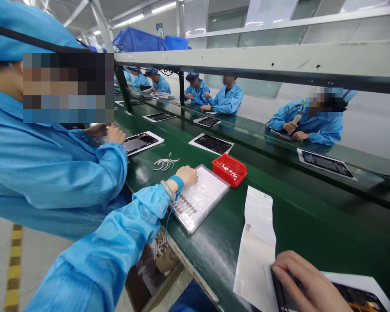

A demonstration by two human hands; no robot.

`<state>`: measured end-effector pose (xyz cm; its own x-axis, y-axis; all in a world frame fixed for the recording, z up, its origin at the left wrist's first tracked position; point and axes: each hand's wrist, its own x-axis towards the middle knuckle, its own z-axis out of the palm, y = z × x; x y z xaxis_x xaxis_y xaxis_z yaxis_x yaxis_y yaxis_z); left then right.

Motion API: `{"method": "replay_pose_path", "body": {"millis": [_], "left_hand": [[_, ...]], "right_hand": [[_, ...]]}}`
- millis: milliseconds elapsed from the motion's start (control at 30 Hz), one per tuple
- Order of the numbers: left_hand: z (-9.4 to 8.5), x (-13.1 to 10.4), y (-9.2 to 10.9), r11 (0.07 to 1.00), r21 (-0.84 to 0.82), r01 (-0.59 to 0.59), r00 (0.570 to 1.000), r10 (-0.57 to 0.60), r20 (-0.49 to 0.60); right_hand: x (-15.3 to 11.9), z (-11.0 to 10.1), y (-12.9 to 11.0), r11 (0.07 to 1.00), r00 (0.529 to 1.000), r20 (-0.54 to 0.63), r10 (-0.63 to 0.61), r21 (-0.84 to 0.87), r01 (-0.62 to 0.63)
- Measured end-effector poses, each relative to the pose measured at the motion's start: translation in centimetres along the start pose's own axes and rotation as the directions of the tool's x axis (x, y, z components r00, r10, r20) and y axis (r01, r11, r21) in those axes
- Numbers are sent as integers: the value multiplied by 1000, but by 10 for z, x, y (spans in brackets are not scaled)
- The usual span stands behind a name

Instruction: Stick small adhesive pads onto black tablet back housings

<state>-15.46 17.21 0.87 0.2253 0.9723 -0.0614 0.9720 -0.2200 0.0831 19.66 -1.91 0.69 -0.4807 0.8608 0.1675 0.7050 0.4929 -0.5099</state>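
My left hand point(186, 175), with a blue wrist strap, reaches over a flat clear tray point(211, 201) with a white surface. Its fingers are curled in at the tray's far left side; anything in them is hidden. Several small dark pieces with thin tails point(185, 204) lie in a row on the tray, near faint white pieces. At the lower right, my right hand point(308, 281) has its fingers closed at the edge of a black tablet-like device panel point(354, 297). Beside these fingertips lies a long creased white sheet point(258, 234), partly lifted.
A red bin point(229, 170) holding small white pieces stands behind the tray. White curved strips point(165, 163) lie to the left. More black panels point(212, 143) rest on white sheets along the green bench point(312, 216). A co-worker point(52, 164) sits close on the left; others work opposite.
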Motion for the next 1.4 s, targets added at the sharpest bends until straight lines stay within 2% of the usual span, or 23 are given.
{"method": "replay_pose_path", "body": {"millis": [133, 233, 300, 367, 433, 467, 533, 700, 833, 967, 1067, 1167, 1267, 1400], "left_hand": [[-10, -10, 14, 995, -98, -24, 991, 12, -131], [-9, -35, 37, 977, -184, -109, 959, 56, -276], [-1, -55, 57, 958, -222, -182, 923, 88, -375], [10, -73, 74, 939, -235, -250, 877, 117, -466], [20, -85, 85, 932, -226, -283, 828, 119, -547], [24, -88, 87, 933, -217, -287, 805, 113, -582], [30, -91, 87, 938, -194, -288, 759, 100, -643], [31, -90, 74, 927, -104, -360, 664, 177, -727], [33, -87, 61, 897, -58, -439, 635, 264, -725], [39, -85, 53, 874, -59, -482, 624, 295, -724], [41, -87, 54, 876, -96, -472, 645, 270, -715], [40, -85, 55, 885, -166, -436, 701, 218, -679], [37, -75, 50, 893, -260, -367, 755, 123, -644], [32, -66, 50, 884, -380, -273, 795, -15, -606]], "right_hand": [[39, 4, -18, 991, 998, 12, 69, 115, -70], [80, 15, -28, 929, 985, 7, 172, 331, -164], [109, 24, -37, 807, 963, 43, 268, 535, -248], [132, 35, -46, 606, 941, 115, 320, 738, -296], [149, 46, -53, 402, 927, 163, 338, 866, -299], [155, 51, -55, 336, 923, 170, 346, 896, -291], [164, 60, -55, 285, 910, 169, 377, 914, -288], [179, 68, -51, 369, 907, 186, 377, 868, -332], [179, 64, -55, 433, 909, 267, 320, 812, -391], [175, 59, -61, 491, 905, 301, 299, 765, -417], [175, 59, -63, 558, 911, 272, 311, 723, -407], [175, 61, -64, 621, 918, 244, 313, 679, -392], [174, 61, -60, 679, 926, 222, 306, 631, -375], [161, 54, -46, 781, 947, 131, 293, 539, -316]]}}
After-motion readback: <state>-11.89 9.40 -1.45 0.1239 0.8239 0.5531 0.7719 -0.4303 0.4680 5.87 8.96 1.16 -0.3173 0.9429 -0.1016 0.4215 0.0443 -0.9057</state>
